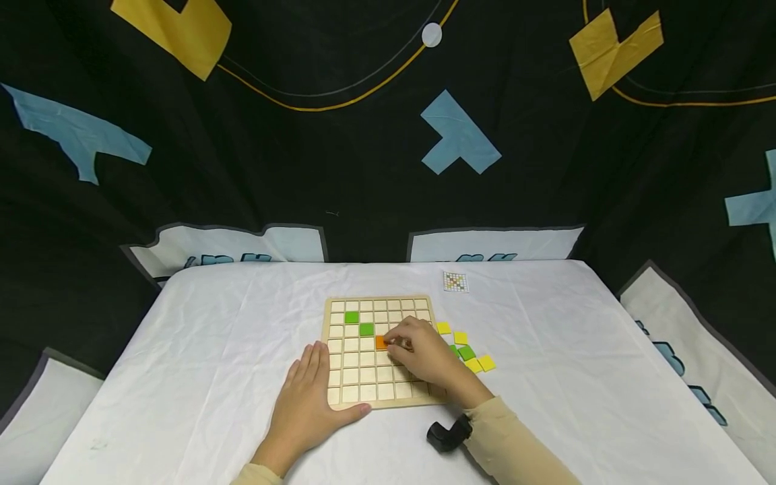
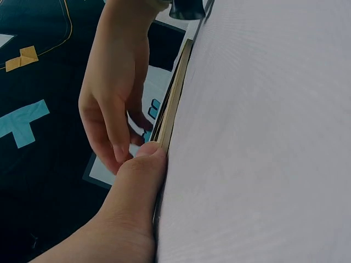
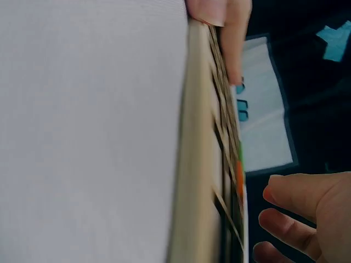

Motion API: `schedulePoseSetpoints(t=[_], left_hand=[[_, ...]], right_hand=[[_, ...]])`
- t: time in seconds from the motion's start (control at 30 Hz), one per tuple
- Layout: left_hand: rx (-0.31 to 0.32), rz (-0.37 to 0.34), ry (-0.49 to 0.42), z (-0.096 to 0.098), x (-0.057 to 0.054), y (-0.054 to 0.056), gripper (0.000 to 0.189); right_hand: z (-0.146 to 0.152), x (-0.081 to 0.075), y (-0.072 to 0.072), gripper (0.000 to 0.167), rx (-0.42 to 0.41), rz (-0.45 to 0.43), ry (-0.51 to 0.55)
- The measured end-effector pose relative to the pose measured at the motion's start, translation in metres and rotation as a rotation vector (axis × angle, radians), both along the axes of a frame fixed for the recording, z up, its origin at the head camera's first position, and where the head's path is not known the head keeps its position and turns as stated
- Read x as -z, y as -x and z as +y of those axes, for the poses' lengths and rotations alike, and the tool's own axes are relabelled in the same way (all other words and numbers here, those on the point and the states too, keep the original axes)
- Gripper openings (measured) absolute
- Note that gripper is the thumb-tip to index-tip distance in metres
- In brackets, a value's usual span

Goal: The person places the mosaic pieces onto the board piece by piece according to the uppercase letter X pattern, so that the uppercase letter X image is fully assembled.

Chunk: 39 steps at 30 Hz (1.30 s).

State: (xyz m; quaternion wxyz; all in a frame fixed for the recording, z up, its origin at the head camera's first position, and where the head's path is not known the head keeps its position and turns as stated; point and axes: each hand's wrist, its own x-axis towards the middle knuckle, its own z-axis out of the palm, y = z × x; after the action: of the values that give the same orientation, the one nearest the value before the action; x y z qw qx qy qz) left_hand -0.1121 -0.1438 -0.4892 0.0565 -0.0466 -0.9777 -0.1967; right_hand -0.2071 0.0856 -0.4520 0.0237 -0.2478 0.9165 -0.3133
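Note:
A pale wooden grid board (image 1: 368,393) lies on the white-covered table. Two green square tiles, the upper-left one (image 1: 351,316) and the lower-right one (image 1: 366,329), sit in its cells, and an orange tile (image 1: 380,343) continues their diagonal. My left hand (image 1: 309,397) rests against the board's left side with straight fingers, its thumb (image 2: 143,172) on the near edge. Over the board, my right hand (image 1: 424,350) has bent fingertips beside the orange tile. In the right wrist view its thumb (image 3: 296,192) and fingers are apart, with nothing seen between them.
Loose yellow tiles (image 1: 461,337) and green tiles (image 1: 466,353) lie right of the board, partly behind the right forearm. A small card (image 1: 456,281) printed with a coloured grid lies farther back. A black device (image 1: 448,434) is on the right wrist. Dark patterned cloth (image 1: 376,175) hangs behind the table.

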Motion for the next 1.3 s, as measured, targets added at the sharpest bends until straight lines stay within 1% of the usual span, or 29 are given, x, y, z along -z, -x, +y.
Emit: schedulePoseSetpoints(t=[0.07,0.17,0.27,0.37,0.5,0.6,0.77,0.9,1.17,1.3], left_hand=[[-0.001,-0.005,0.002,0.0,0.0,0.0,0.136],[0.0,-0.012,0.003,0.0,0.0,0.0,0.136],[0.001,-0.013,0.003,0.0,0.0,0.0,0.136],[0.003,-0.009,0.006,0.0,0.0,0.0,0.136],[0.004,-0.004,0.009,0.001,-0.001,-0.001,0.135],[0.003,-0.003,0.008,0.001,-0.001,-0.001,0.135],[0.002,0.002,0.007,0.001,-0.001,-0.001,0.135],[0.002,0.01,0.005,0.001,-0.001,-0.001,0.134],[-0.002,0.021,-0.01,0.001,0.002,-0.001,0.133],[-0.002,0.012,-0.009,0.0,0.001,0.0,0.133]], right_hand=[[0.008,-0.003,0.0,0.02,0.006,0.009,0.007],[0.023,-0.007,0.0,0.022,0.044,0.025,0.005],[0.04,-0.008,0.0,0.026,0.084,0.012,-0.009],[0.058,-0.007,0.001,0.029,0.123,-0.008,-0.044],[0.076,-0.006,0.001,0.029,0.162,-0.033,-0.097],[0.084,-0.005,-0.001,0.028,0.184,-0.058,-0.13],[0.09,-0.002,-0.005,0.027,0.201,-0.09,-0.158],[0.091,0.001,-0.006,0.024,0.206,-0.084,-0.157],[0.088,0.001,0.0,0.013,0.261,-0.035,-0.097],[0.079,-0.002,0.0,0.011,0.266,-0.025,-0.023]])
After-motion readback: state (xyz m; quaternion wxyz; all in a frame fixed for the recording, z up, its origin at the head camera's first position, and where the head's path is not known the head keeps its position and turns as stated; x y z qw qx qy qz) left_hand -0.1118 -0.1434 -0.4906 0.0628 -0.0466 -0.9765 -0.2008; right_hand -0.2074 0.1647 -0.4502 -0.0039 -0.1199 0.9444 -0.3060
